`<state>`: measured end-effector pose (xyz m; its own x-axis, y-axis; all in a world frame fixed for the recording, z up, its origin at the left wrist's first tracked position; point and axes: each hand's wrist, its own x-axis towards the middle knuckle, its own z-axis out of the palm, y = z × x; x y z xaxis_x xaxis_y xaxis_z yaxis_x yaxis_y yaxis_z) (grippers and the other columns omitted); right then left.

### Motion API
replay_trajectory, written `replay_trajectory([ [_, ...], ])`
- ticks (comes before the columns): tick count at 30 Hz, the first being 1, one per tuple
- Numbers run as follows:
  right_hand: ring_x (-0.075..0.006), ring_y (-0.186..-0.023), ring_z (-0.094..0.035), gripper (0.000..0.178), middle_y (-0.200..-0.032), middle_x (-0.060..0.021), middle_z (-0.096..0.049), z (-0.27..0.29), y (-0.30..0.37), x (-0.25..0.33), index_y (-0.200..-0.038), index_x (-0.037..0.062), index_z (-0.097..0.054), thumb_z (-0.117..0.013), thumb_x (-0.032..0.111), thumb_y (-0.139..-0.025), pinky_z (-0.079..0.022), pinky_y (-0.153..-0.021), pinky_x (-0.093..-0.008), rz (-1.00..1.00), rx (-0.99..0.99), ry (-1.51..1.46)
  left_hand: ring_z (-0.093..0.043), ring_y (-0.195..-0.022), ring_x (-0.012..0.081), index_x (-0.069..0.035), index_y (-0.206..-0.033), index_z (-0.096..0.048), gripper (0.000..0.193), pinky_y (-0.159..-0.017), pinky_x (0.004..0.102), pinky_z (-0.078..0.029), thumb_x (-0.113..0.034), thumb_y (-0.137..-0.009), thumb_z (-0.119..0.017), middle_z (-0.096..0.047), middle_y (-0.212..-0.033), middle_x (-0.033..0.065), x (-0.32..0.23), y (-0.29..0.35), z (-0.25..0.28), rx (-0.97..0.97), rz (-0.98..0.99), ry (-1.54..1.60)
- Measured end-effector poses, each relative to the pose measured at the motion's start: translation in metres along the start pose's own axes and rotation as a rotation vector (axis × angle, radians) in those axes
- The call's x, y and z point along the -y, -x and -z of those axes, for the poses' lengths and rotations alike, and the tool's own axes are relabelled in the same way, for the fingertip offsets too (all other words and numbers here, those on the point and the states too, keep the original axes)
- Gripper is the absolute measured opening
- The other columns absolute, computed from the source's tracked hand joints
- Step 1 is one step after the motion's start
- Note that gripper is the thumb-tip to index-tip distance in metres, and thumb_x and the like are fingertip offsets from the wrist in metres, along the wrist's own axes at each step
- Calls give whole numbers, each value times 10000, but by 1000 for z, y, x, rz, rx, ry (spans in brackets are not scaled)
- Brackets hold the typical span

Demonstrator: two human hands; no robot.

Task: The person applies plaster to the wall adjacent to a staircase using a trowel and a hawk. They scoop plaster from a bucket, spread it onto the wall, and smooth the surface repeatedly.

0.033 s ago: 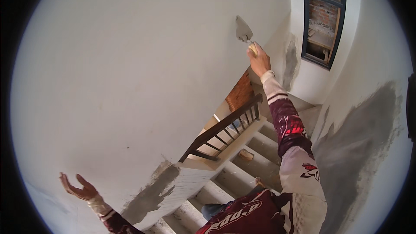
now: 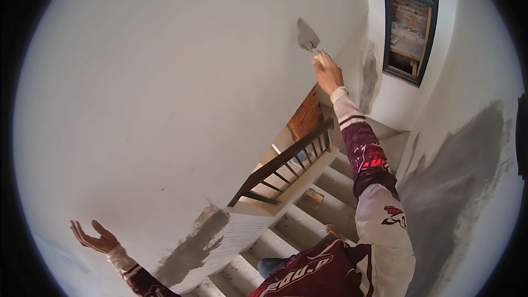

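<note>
My right hand [image 2: 329, 74], its arm stretched far forward, is closed around the pale wooden handle of a trowel [image 2: 308, 35]. The pointed metal blade is up against or just off the pale wall [image 2: 181, 66]; I cannot tell which. Some grey material shows on the blade near the handle. At the lower left, my left hand [image 2: 96, 237] is empty, with fingers stretched out and thumb apart, close to the same wall. Below and to the right of it runs a patch of grey plaster [image 2: 193, 245] on the wall.
Below me a staircase [image 2: 291, 223] descends, with a brownish block [image 2: 314, 196] on one step. A dark handrail [image 2: 286, 157] with balusters edges it. At the right is a wall with a large grey patch [image 2: 456, 170]. A dark-framed window [image 2: 410, 33] stands at upper right.
My left hand has shifted slightly to the left. The trowel and my right hand have moved a touch up and to the left.
</note>
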<state>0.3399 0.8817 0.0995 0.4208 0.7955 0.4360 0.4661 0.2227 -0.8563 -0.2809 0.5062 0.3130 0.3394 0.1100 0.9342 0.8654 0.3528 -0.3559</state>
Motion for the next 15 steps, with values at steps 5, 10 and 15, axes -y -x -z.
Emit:
replay_trajectory([
  [5, -367, -1118, -580, 563, -1239, -170, -605, 2, -19, 3, -1397, 149, -447, -536, 391, -897, -459, -958, -415, -75, 56, 19, -240, -1388, 383, -66, -1406, -387, 711, -1106, 609, -174, -589, -928, -448, -296, -1498, 166, 30, -14, -48, -71, -82, -96],
  [10, -355, -1104, -592, 568, -1217, -163, -620, 4, -38, -8, -1398, 152, -451, -533, 397, -892, -467, -949, -412, -66, 63, 39, -265, -1372, 391, -72, -1395, -401, 706, -1111, 594, -196, -612, -941, -387, -312, -1489, 168, 7, -16, -56, -93, -121, -72],
  [15, -354, -1120, -588, 567, -1226, -167, -615, 3, -43, -6, -1395, 145, -455, -530, 397, -893, -460, -964, -410, -55, 48, -27, -277, -1365, 389, -61, -1387, -411, 712, -1106, 582, -215, -618, -946, -362, -331, -1482, 162, 9, -27, -52, -76, -130, -99],
])
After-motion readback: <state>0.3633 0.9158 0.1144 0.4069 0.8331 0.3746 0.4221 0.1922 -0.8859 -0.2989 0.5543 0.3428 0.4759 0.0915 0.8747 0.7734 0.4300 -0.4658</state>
